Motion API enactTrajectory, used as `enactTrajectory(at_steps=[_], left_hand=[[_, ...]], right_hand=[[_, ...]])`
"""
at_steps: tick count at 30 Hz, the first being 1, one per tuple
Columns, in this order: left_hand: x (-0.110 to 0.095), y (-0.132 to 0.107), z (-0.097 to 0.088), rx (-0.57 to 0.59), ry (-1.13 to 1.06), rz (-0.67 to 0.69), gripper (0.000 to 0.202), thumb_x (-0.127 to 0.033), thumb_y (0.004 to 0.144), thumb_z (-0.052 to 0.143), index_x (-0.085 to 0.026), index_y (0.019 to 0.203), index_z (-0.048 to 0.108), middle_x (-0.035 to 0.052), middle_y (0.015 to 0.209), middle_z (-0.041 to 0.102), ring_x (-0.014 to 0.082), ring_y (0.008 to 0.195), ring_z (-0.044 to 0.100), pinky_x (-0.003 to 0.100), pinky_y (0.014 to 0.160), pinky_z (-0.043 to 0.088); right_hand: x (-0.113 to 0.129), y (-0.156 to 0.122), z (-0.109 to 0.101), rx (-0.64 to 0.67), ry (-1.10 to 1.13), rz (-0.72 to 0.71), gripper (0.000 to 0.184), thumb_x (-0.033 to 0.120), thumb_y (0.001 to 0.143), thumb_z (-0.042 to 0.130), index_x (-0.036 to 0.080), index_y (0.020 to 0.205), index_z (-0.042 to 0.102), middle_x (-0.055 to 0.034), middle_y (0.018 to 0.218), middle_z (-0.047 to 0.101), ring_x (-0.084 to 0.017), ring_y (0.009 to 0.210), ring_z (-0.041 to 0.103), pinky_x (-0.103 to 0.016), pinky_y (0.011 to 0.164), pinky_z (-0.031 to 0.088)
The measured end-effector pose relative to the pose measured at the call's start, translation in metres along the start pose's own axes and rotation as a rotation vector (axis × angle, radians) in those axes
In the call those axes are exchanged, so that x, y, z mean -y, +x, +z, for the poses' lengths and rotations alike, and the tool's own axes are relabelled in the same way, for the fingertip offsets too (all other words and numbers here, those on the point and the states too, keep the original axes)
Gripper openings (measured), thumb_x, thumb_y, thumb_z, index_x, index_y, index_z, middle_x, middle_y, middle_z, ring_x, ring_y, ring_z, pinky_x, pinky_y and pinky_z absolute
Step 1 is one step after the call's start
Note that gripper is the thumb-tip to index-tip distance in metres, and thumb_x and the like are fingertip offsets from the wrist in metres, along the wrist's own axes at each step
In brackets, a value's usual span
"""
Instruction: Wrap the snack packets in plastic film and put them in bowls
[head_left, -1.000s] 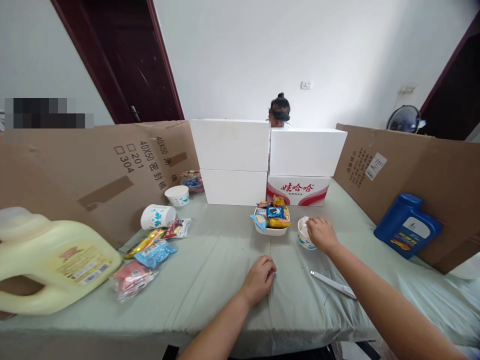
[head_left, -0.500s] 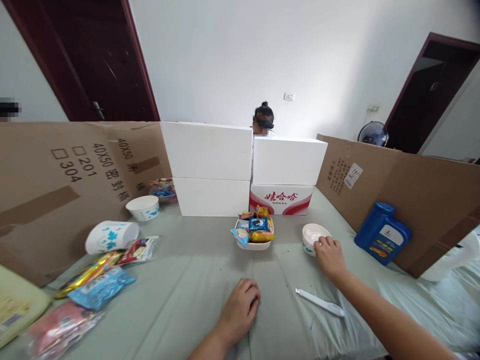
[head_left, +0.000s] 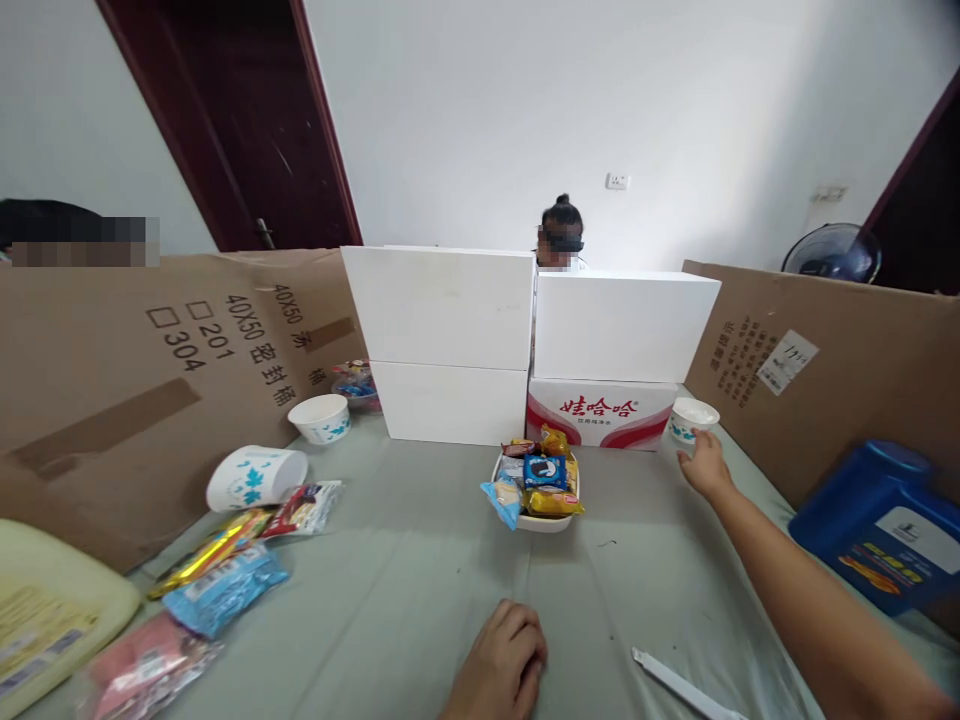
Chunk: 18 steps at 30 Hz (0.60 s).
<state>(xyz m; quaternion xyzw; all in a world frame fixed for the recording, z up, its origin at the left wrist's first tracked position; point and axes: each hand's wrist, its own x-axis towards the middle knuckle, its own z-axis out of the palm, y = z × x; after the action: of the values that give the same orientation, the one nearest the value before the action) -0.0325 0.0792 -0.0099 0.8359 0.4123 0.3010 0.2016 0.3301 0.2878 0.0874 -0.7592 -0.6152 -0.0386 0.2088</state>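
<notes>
Light and crushable, most likely

A white, round paper cup with blue leaf print (head_left: pixel 693 413) stands beside the red-and-white cardboard box (head_left: pixel 600 414). The right hand (head_left: pixel 706 465), partly open, is at its near side; contact is unclear. The left hand (head_left: pixel 504 660) curls loosely, contents hidden. Best pinched gently below the rim.

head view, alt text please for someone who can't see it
A right hand is at a leaf-patterned white cup beside a red-and-white box. The left hand rests on a pale green cloth, nearer the camera than a white bowl of wrapped snacks; stacked white boxes stand behind.
</notes>
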Motion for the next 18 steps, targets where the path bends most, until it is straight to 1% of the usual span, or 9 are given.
enactTrajectory(at_steps=[2,4,6,8,9,11,14,16,18], left_hand=[[-0.001,0.0,-0.001,-0.01,-0.011,-0.009,0.022,0.0,0.073,0.046,-0.019,0.081,0.055,0.0062,0.091,0.058,0.0202,0.087,0.052,0.031,0.075,0.046],[-0.003,0.0,-0.002,-0.019,-0.02,-0.017,0.023,0.0,0.072,0.047,-0.019,0.081,0.056,0.0062,0.091,0.058,0.0203,0.087,0.052,0.032,0.076,0.045],[-0.005,0.0,-0.002,-0.03,-0.027,-0.033,0.023,0.0,0.071,0.048,-0.019,0.081,0.057,0.0059,0.091,0.059,0.0204,0.089,0.052,0.032,0.078,0.044],[-0.007,0.0,-0.001,-0.043,-0.029,-0.053,0.024,0.001,0.069,0.051,-0.019,0.081,0.058,0.0053,0.092,0.06,0.0202,0.09,0.051,0.032,0.08,0.044],[-0.007,-0.001,0.0,-0.048,-0.027,-0.062,0.024,0.001,0.068,0.052,-0.019,0.08,0.058,0.005,0.092,0.06,0.0201,0.09,0.051,0.032,0.081,0.043],[-0.006,-0.001,0.002,-0.059,-0.017,-0.07,0.025,0.001,0.066,0.053,-0.019,0.08,0.059,0.0047,0.091,0.061,0.0199,0.09,0.051,0.031,0.081,0.043],[-0.004,-0.001,0.004,-0.076,-0.01,-0.065,0.025,0.001,0.065,0.053,-0.019,0.08,0.059,0.0048,0.09,0.061,0.0202,0.09,0.052,0.032,0.082,0.044],[-0.004,-0.002,0.003,-0.084,-0.022,-0.057,0.025,0.0,0.064,0.052,-0.019,0.079,0.059,0.005,0.09,0.062,0.0205,0.09,0.052,0.032,0.082,0.044],[-0.007,-0.002,0.001,-0.094,-0.034,-0.052,0.025,-0.001,0.065,0.05,-0.019,0.079,0.059,0.0049,0.089,0.062,0.0208,0.09,0.053,0.033,0.081,0.044]], right_hand=[[0.026,-0.023,0.01,0.049,0.056,-0.151,0.039,0.023,0.091,0.036,0.009,0.123,0.054,-0.018,0.121,0.057,-0.021,0.103,0.06,-0.031,0.09,0.044],[0.054,-0.06,0.021,0.124,0.118,-0.353,0.034,0.03,0.094,0.035,0.016,0.111,0.062,-0.0103,0.11,0.065,-0.017,0.097,0.062,-0.026,0.088,0.045],[0.082,-0.102,0.03,0.21,0.169,-0.552,0.031,0.037,0.094,0.039,0.023,0.103,0.066,-0.0038,0.101,0.07,-0.015,0.091,0.064,-0.024,0.084,0.047],[0.109,-0.136,0.039,0.247,0.176,-0.704,0.03,0.036,0.093,0.042,0.026,0.112,0.064,-0.0032,0.104,0.071,-0.016,0.09,0.066,-0.025,0.081,0.049],[0.122,-0.149,0.043,0.251,0.138,-0.736,0.032,0.033,0.093,0.043,0.026,0.118,0.061,-0.0044,0.105,0.071,-0.017,0.089,0.067,-0.026,0.078,0.05],[0.145,-0.164,0.049,0.241,0.028,-0.721,0.035,0.028,0.093,0.043,0.023,0.124,0.056,-0.0084,0.103,0.072,-0.02,0.084,0.069,-0.028,0.071,0.051],[0.168,-0.165,0.052,0.239,-0.08,-0.614,0.027,0.026,0.093,0.043,0.017,0.113,0.06,-0.0114,0.088,0.073,-0.022,0.075,0.07,-0.029,0.064,0.049],[0.168,-0.159,0.05,0.237,-0.111,-0.553,0.024,0.028,0.095,0.042,0.016,0.104,0.06,-0.0124,0.083,0.072,-0.023,0.073,0.07,-0.029,0.062,0.048],[0.154,-0.153,0.044,0.241,-0.146,-0.489,0.025,0.032,0.096,0.04,0.017,0.101,0.059,-0.0123,0.084,0.072,-0.024,0.074,0.07,-0.03,0.063,0.048]])
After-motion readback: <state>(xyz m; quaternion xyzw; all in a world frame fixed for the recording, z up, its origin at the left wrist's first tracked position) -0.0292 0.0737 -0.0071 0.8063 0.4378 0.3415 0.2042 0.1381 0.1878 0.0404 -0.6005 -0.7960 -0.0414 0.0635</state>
